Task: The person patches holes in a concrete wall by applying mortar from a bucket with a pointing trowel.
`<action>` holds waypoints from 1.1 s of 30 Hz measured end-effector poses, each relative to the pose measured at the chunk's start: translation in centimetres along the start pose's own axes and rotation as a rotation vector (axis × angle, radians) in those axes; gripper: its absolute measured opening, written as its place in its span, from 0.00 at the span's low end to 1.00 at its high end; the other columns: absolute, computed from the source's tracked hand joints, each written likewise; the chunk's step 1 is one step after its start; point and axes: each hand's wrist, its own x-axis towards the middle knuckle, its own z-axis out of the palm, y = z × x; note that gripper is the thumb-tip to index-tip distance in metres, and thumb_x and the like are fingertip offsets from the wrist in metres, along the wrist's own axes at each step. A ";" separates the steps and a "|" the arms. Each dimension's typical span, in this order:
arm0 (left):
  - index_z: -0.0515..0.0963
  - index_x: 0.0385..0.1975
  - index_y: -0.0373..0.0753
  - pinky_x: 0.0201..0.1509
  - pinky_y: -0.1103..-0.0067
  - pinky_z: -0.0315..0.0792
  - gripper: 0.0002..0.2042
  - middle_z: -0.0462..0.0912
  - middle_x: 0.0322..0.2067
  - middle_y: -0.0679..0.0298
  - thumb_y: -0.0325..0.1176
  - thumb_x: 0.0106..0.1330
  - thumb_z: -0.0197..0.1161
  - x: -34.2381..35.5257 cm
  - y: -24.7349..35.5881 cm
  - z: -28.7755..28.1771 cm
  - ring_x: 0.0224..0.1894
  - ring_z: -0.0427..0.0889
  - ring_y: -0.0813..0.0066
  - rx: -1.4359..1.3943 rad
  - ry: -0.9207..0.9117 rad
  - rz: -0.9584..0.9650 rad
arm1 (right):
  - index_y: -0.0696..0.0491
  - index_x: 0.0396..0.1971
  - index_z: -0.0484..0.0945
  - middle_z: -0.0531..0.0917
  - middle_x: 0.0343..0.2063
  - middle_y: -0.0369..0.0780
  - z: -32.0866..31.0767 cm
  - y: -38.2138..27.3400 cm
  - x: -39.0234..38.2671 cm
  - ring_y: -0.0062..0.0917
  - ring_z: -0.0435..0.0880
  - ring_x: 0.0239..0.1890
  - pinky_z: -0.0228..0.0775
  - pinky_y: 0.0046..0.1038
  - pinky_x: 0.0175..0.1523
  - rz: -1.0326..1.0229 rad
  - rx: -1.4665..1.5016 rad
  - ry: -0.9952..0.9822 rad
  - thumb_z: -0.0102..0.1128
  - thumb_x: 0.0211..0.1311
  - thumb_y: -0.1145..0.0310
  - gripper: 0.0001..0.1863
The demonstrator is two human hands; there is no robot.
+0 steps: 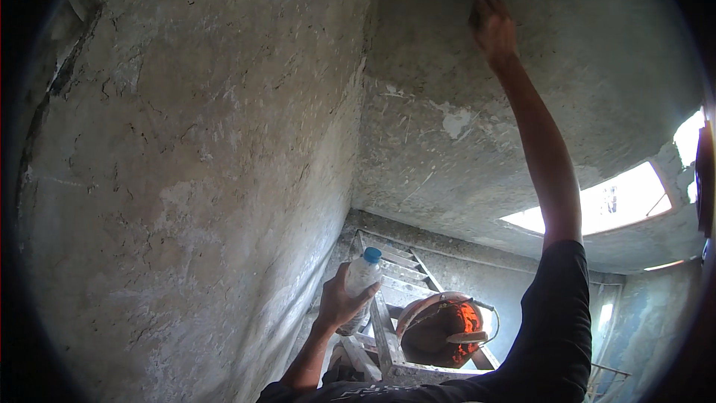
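My left hand point(347, 297), low in the middle, is wrapped round a clear plastic bottle point(363, 277) with a blue cap. The bottle stands nearly upright, and its lower part is partly behind my fingers. High up, my right hand point(492, 28) reaches to the grey plastered wall point(425, 45). Its fingers are stretched out and lie against the damp-looking surface. A dark patch shows by the thumb side; I cannot make out whether it is the thumb or something under the palm.
Below my hands, a mortar-crusted bucket point(436, 332) with an orange inside and a wire handle rests by a ladder point(382, 328). A rough wall point(186, 179) rises at the left. A bright opening point(623, 200) cuts the right wall.
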 end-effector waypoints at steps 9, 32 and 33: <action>0.70 0.45 0.37 0.41 0.70 0.77 0.26 0.82 0.34 0.52 0.47 0.54 0.69 -0.1 0.0 -0.2 0.37 0.84 0.60 -0.005 0.016 -0.014 | 0.52 0.53 0.74 0.70 0.60 0.40 4.3 -2.7 -11.2 0.31 0.64 0.65 0.65 0.31 0.64 -0.330 0.057 -0.513 0.55 0.46 0.80 0.28; 0.71 0.45 0.35 0.42 0.70 0.77 0.26 0.83 0.35 0.51 0.47 0.53 0.70 0.5 0.1 0.8 0.38 0.84 0.60 -0.049 -0.034 0.018 | 0.44 0.63 0.64 0.59 0.67 0.38 0.8 0.3 0.8 0.33 0.62 0.66 0.72 0.34 0.57 0.023 0.030 -0.090 0.54 0.48 0.79 0.37; 0.72 0.45 0.35 0.42 0.70 0.77 0.26 0.82 0.35 0.51 0.47 0.54 0.69 0.6 0.6 0.9 0.39 0.84 0.60 -0.060 -0.046 -0.007 | 0.44 0.61 0.66 0.60 0.66 0.37 2.3 -0.2 -1.1 0.32 0.61 0.66 0.72 0.34 0.57 0.029 0.041 -0.138 0.54 0.48 0.79 0.35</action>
